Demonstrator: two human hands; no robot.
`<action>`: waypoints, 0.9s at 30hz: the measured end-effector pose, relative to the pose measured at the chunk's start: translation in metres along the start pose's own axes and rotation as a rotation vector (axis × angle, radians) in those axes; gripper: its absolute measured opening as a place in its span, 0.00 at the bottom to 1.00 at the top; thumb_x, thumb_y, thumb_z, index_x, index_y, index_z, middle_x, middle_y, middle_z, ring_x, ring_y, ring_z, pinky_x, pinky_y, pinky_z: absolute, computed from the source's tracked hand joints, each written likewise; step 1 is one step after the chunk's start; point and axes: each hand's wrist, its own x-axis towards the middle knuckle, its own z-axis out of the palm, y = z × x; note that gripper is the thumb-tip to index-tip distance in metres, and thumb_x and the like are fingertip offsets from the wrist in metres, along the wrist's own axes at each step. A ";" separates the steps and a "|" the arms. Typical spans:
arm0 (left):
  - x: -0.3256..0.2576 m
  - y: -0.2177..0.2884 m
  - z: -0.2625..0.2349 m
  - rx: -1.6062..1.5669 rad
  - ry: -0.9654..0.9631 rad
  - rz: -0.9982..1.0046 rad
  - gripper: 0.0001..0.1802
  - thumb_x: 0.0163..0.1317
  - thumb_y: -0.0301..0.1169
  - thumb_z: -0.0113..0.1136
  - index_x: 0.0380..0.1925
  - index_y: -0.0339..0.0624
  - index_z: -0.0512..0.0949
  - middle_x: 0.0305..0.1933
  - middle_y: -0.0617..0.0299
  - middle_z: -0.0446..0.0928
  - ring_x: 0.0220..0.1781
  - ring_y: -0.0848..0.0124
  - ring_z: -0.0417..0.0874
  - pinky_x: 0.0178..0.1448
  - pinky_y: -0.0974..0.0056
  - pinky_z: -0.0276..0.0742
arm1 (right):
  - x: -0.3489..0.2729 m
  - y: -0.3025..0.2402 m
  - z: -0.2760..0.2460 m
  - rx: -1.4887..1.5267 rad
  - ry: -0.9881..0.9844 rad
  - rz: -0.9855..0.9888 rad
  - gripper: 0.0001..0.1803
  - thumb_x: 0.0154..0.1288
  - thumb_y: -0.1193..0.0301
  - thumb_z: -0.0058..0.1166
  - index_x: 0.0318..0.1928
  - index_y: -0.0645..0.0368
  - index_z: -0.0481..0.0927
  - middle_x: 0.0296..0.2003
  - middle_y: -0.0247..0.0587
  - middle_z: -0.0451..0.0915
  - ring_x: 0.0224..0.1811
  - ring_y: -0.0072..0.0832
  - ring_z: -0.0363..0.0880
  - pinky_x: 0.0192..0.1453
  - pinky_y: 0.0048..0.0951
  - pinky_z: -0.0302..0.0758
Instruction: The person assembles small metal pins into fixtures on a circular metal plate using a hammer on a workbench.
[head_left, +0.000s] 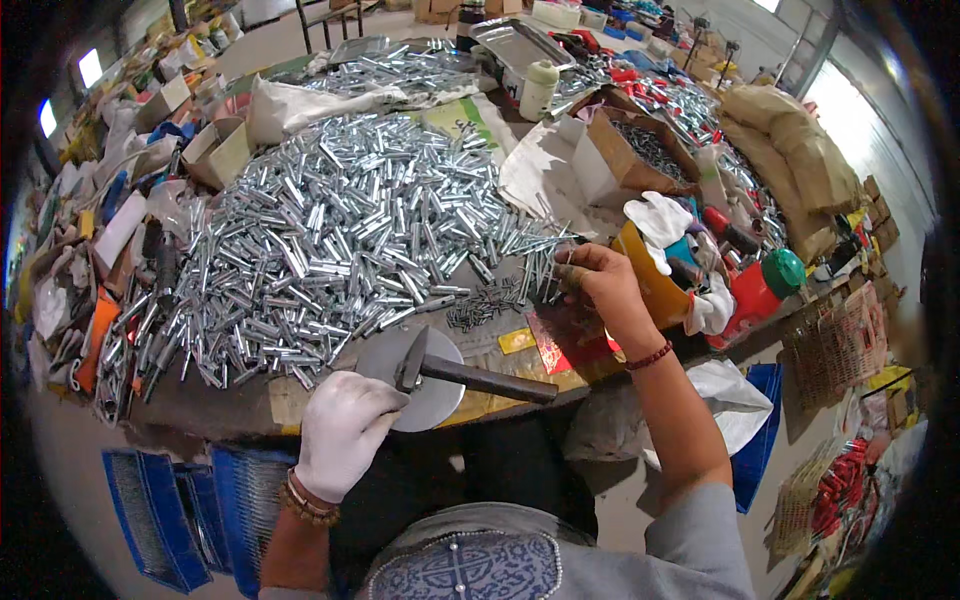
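Note:
My left hand (345, 430), in a white glove, is closed with thumb and fingers pressed together beside a round grey metal plate (440, 392) at the table's front edge. What it pinches, if anything, is too small to make out. A hammer (480, 377) with a dark handle lies across the plate, its head near my left fingers. My bare right hand (602, 285) pinches at a bunch of thin metal rods (540, 275); the piece in its fingertips cannot be made out. Short dark pins (482, 306) lie between the hands. Behind them spreads a large heap of shiny metal tubes (330, 220).
An open cardboard box (640, 150) of small metal parts stands back right. Near my right forearm are a yellow container (645, 270), white gloves (660, 222) and a red bottle with a green cap (782, 272). Blue crates (155, 520) sit below the table at left.

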 end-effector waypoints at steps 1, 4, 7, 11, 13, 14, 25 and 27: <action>0.000 -0.001 0.001 -0.001 0.001 0.000 0.09 0.57 0.24 0.71 0.39 0.44 0.88 0.42 0.59 0.88 0.49 0.56 0.85 0.58 0.53 0.79 | -0.001 -0.002 0.000 -0.001 0.000 0.000 0.09 0.72 0.77 0.67 0.50 0.63 0.89 0.38 0.31 0.90 0.36 0.17 0.83 0.42 0.22 0.79; -0.002 -0.004 0.004 -0.018 0.071 -0.024 0.10 0.57 0.24 0.71 0.40 0.43 0.89 0.43 0.60 0.88 0.50 0.56 0.85 0.58 0.53 0.79 | -0.016 -0.024 -0.003 0.095 0.152 -0.265 0.10 0.78 0.77 0.60 0.55 0.60 0.89 0.41 0.32 0.89 0.36 0.14 0.83 0.37 0.18 0.78; -0.010 -0.006 0.003 -0.012 0.114 -0.113 0.08 0.55 0.25 0.73 0.36 0.41 0.88 0.43 0.59 0.89 0.51 0.55 0.87 0.60 0.52 0.78 | -0.020 -0.017 -0.013 -0.097 0.172 -0.313 0.12 0.78 0.77 0.60 0.56 0.62 0.89 0.41 0.32 0.90 0.38 0.17 0.85 0.42 0.21 0.81; -0.013 -0.010 0.004 -0.035 0.093 -0.129 0.07 0.55 0.25 0.73 0.35 0.41 0.88 0.42 0.59 0.89 0.50 0.55 0.87 0.59 0.52 0.79 | -0.021 0.005 -0.014 -0.840 0.370 -0.518 0.20 0.67 0.86 0.56 0.57 0.63 0.88 0.42 0.42 0.92 0.43 0.28 0.88 0.50 0.31 0.83; -0.011 -0.010 0.006 -0.049 0.089 -0.112 0.07 0.55 0.25 0.73 0.35 0.41 0.89 0.42 0.59 0.90 0.50 0.55 0.87 0.59 0.52 0.79 | -0.019 0.011 -0.012 -0.752 0.330 -0.411 0.20 0.67 0.86 0.55 0.56 0.62 0.88 0.42 0.47 0.91 0.45 0.29 0.89 0.52 0.34 0.83; -0.011 -0.005 0.005 -0.052 0.072 -0.076 0.07 0.55 0.25 0.73 0.35 0.42 0.89 0.42 0.59 0.90 0.49 0.55 0.87 0.59 0.52 0.79 | -0.015 0.016 -0.007 -0.513 0.235 -0.408 0.22 0.67 0.87 0.54 0.58 0.61 0.87 0.42 0.46 0.91 0.46 0.28 0.89 0.52 0.34 0.83; -0.022 0.002 0.012 0.012 0.184 -0.170 0.09 0.57 0.26 0.75 0.40 0.43 0.88 0.40 0.57 0.84 0.48 0.54 0.84 0.54 0.52 0.80 | -0.108 -0.011 0.070 -0.631 -0.214 -0.641 0.21 0.61 0.81 0.68 0.55 0.55 0.87 0.44 0.43 0.89 0.45 0.40 0.90 0.47 0.38 0.85; -0.022 0.003 0.011 -0.022 0.180 -0.200 0.08 0.55 0.25 0.77 0.34 0.40 0.86 0.41 0.55 0.83 0.49 0.53 0.84 0.55 0.52 0.79 | -0.115 -0.013 0.089 -0.632 -0.295 -0.665 0.18 0.59 0.79 0.69 0.51 0.55 0.87 0.42 0.43 0.87 0.44 0.43 0.89 0.46 0.41 0.84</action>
